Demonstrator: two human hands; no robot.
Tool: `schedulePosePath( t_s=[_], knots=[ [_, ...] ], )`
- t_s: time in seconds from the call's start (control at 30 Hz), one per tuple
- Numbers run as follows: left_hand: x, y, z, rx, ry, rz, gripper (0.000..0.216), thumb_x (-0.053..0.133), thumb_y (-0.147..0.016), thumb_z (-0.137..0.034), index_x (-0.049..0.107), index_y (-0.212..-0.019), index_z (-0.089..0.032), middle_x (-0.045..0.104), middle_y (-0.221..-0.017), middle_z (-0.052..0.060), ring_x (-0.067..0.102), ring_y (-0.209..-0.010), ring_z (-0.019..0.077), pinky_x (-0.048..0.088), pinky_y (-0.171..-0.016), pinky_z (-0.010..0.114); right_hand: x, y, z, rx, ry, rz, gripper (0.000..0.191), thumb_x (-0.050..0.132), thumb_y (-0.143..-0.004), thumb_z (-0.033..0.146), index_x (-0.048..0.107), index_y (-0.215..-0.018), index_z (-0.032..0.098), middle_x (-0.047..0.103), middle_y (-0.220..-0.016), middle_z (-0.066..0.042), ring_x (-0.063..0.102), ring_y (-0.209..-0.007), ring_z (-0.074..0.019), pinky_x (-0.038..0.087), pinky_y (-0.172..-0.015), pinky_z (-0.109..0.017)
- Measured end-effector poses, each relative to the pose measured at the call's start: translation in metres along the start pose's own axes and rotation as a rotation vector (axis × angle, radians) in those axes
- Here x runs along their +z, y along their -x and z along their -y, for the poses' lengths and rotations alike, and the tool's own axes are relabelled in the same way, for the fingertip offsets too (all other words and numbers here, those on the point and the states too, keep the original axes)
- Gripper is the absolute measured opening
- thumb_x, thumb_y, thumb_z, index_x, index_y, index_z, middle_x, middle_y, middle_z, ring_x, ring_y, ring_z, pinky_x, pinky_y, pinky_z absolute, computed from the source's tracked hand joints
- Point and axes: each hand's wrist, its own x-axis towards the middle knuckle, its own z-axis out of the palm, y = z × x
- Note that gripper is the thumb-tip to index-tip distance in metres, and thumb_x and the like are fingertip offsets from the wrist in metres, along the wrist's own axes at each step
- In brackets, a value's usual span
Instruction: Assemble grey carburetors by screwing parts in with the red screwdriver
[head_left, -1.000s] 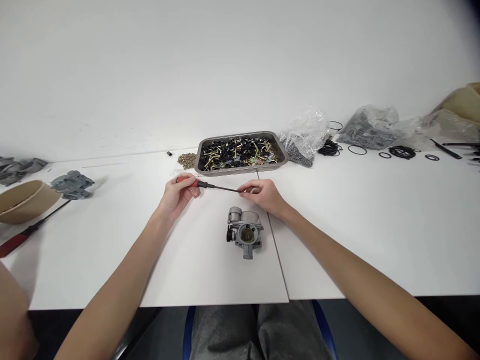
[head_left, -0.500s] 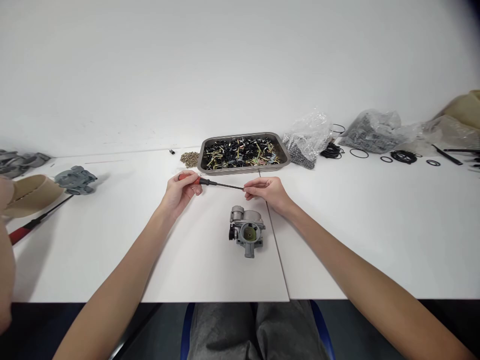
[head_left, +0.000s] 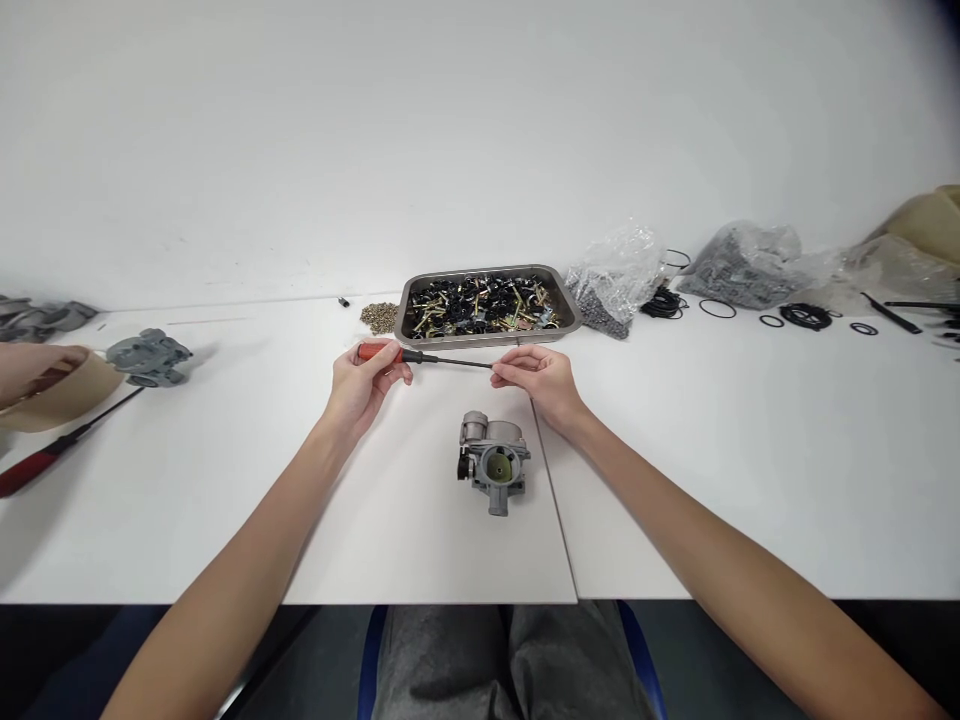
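Note:
My left hand point(head_left: 367, 388) is closed around the red handle of a screwdriver point(head_left: 442, 359), which I hold almost level above the table, its black shaft pointing right. At the shaft's end, my right hand point(head_left: 536, 380) pinches thumb and fingers together against the tip; whether a small part sits between them is hidden. Below the hands, a grey metal carburetor point(head_left: 499, 465) stands on the table with its round bore facing me and a black fitting on its left side. Neither hand touches it.
Behind the hands lies a metal tray point(head_left: 487, 341) of mixed small parts, flanked by a brass pile point(head_left: 379, 318) and a plastic bag point(head_left: 615, 270). Black rings point(head_left: 805, 316) lie right. At left are another carburetor point(head_left: 150, 357), a tan roll point(head_left: 82, 390) and a second screwdriver point(head_left: 37, 470).
The screwdriver's tip and my right hand have risen slightly, so the shaft lies more level. At the far left, another person's arm has gone out of view.

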Motion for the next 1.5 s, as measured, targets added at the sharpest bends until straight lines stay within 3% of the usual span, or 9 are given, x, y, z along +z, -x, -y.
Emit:
schedulePosePath(
  t_s=[0.5, 0.7, 0.83, 0.9, 0.97, 1.1, 1.3, 1.4, 1.5],
  knots=[
    [0.013, 0.008, -0.006, 0.101, -0.045, -0.094, 0.032, 0.082, -0.065, -0.026, 0.062, -0.082, -0.009, 0.061, -0.067, 0.0, 0.066, -0.052, 0.018, 0.059, -0.059, 0.036, 0.003, 0.004, 0.006, -0.07, 0.05, 0.011, 0.029, 0.082, -0.066, 0.036, 0.064, -0.077, 0.016, 0.069, -0.068, -0.003, 0.069, -0.065, -0.0196, 0.059, -0.069, -0.037],
    [0.018, 0.01, -0.019, 0.171, -0.048, -0.04, 0.029, 0.079, -0.068, -0.028, 0.06, -0.08, -0.01, 0.061, -0.068, 0.001, 0.063, -0.047, 0.0166, 0.054, -0.048, 0.032, 0.007, 0.007, 0.017, -0.007, 0.126, 0.147, 0.04, 0.084, -0.063, 0.038, 0.067, -0.091, 0.015, 0.071, -0.078, -0.006, 0.069, -0.07, -0.0206, 0.059, -0.073, -0.039],
    [0.02, 0.003, -0.045, 0.203, -0.124, -0.01, 0.027, 0.077, -0.07, -0.03, 0.059, -0.077, -0.011, 0.06, -0.064, 0.0, 0.06, -0.042, 0.0162, 0.051, -0.043, 0.031, -0.004, 0.002, 0.043, 0.034, 0.339, 0.338, 0.042, 0.075, -0.075, 0.042, 0.067, -0.108, 0.017, 0.067, -0.113, -0.011, 0.065, -0.103, -0.0226, 0.052, -0.093, -0.04],
    [0.023, -0.004, -0.063, 0.225, -0.156, 0.017, 0.026, 0.077, -0.071, -0.029, 0.057, -0.074, -0.012, 0.06, -0.061, 0.0, 0.059, -0.04, 0.0157, 0.049, -0.039, 0.03, -0.013, 0.0, 0.061, 0.078, 0.445, 0.486, 0.039, 0.067, -0.082, 0.045, 0.067, -0.11, 0.018, 0.065, -0.119, -0.01, 0.061, -0.111, -0.0229, 0.047, -0.1, -0.041],
    [0.028, -0.013, -0.081, 0.262, -0.191, 0.056, 0.025, 0.076, -0.071, -0.028, 0.056, -0.071, -0.013, 0.058, -0.058, -0.001, 0.057, -0.038, 0.0152, 0.046, -0.036, 0.029, -0.021, -0.002, 0.078, 0.096, 0.498, 0.663, 0.046, 0.073, -0.078, 0.043, 0.064, -0.117, 0.021, 0.061, -0.126, -0.008, 0.055, -0.119, -0.0237, 0.041, -0.106, -0.042],
    [0.046, -0.028, -0.111, 0.359, -0.248, 0.195, 0.022, 0.074, -0.074, -0.026, 0.057, -0.068, -0.013, 0.058, -0.056, -0.001, 0.054, -0.035, 0.0144, 0.043, -0.031, 0.029, -0.021, 0.002, 0.101, 0.071, 0.575, 1.021, 0.084, 0.086, -0.061, 0.034, 0.05, -0.137, 0.031, 0.044, -0.146, -0.002, 0.036, -0.137, -0.0247, 0.027, -0.116, -0.037],
    [0.065, -0.02, -0.131, 0.505, -0.259, 0.454, 0.016, 0.067, -0.08, -0.017, 0.057, -0.069, -0.011, 0.058, -0.053, -0.001, 0.055, -0.035, 0.0136, 0.041, -0.03, 0.025, 0.011, 0.006, 0.113, 0.106, 0.847, 1.31, 0.086, 0.086, -0.062, 0.031, 0.048, -0.139, 0.035, 0.023, -0.157, -0.001, 0.028, -0.141, -0.0297, 0.039, -0.104, -0.031],
    [0.064, -0.011, -0.132, 0.585, -0.272, 0.503, 0.015, 0.066, -0.08, -0.014, 0.06, -0.068, -0.01, 0.059, -0.055, 0.0, 0.055, -0.036, 0.0139, 0.04, -0.028, 0.025, 0.019, -0.009, 0.117, 0.066, 0.813, 1.401, 0.075, 0.083, -0.066, 0.029, 0.052, -0.135, 0.031, 0.031, -0.154, 0.0, 0.031, -0.14, -0.026, 0.036, -0.106, -0.03],
    [0.063, -0.006, -0.13, 0.658, -0.29, 0.492, 0.012, 0.071, -0.076, -0.015, 0.064, -0.069, -0.01, 0.06, -0.057, 0.003, 0.054, -0.035, 0.0148, 0.037, -0.024, 0.026, 0.025, -0.03, 0.116, 0.054, 0.722, 1.426, 0.044, 0.073, -0.077, 0.023, 0.065, -0.121, 0.025, 0.055, -0.137, -0.002, 0.049, -0.127, -0.0197, 0.035, -0.107, -0.027]
  ],
)
